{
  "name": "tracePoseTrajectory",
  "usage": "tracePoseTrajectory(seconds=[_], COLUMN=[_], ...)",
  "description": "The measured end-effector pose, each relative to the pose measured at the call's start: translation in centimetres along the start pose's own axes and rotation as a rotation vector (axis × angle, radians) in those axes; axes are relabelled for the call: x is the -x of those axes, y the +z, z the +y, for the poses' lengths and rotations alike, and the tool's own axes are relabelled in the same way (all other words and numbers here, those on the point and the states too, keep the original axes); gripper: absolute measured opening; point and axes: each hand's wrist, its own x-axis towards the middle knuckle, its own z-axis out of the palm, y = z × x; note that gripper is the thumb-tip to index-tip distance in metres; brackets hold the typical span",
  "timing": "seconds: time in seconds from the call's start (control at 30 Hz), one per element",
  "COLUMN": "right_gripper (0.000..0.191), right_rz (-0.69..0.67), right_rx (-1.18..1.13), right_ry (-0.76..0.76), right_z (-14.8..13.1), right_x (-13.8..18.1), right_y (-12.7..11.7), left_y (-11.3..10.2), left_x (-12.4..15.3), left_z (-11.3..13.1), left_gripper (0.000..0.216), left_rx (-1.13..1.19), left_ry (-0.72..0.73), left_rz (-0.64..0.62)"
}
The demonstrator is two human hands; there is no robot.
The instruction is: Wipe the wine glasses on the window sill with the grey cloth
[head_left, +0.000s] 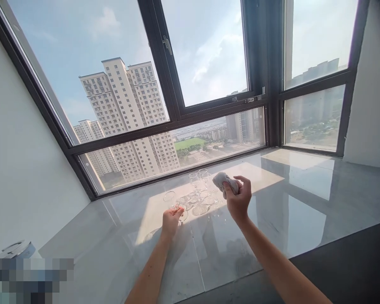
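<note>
Holding one white cloth (pixel 221 180) in right hand (pixel 240 201), one glass (pixel 184 214) in left hand (pixel 170 221).

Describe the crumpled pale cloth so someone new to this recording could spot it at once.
Find the dark-framed glass window, then the glossy grey windowsill below it. Just right of the clear glassware there, the right hand grips a crumpled pale cloth. Its opaque, bunched fabric sets it apart from the see-through glassware.
</note>
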Motion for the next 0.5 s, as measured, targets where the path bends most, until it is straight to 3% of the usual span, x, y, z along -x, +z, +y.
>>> tracePoseTrajectory(seconds=[0.07, 0.2, 0.33, 0.5], right_gripper=[0.041, 0.037, 0.035, 0.030], right_rz=[0.019, 0.012, -0.035, -0.152], right_rx=[0.117, 0.457, 0.645, 0.697], right_ry=[-0.084, -0.093, 0.001, -0.002], right_z=[1.8, 7.2, 11.1, 11.9], right_x=[-3.1, -7.5, -8.2, -7.4], right_y=[-1.7, -4.8, -6.2, -5.9], left_y=[0.5, 1.6, 2.5, 3.4], left_x=[0.3, 1.2, 1.9, 1.7], left_z=[0.0, 0.3, 0.8, 0.8], left_gripper=[0.034, 0.028, 0.027, 0.023], left_rx=[-0.082, -0.216, -0.219, -0.295], left_ry=[0.018, 0.079, 0.092, 0.113], left_rz=[-0.075, -0.142, -0.298, -0.307])
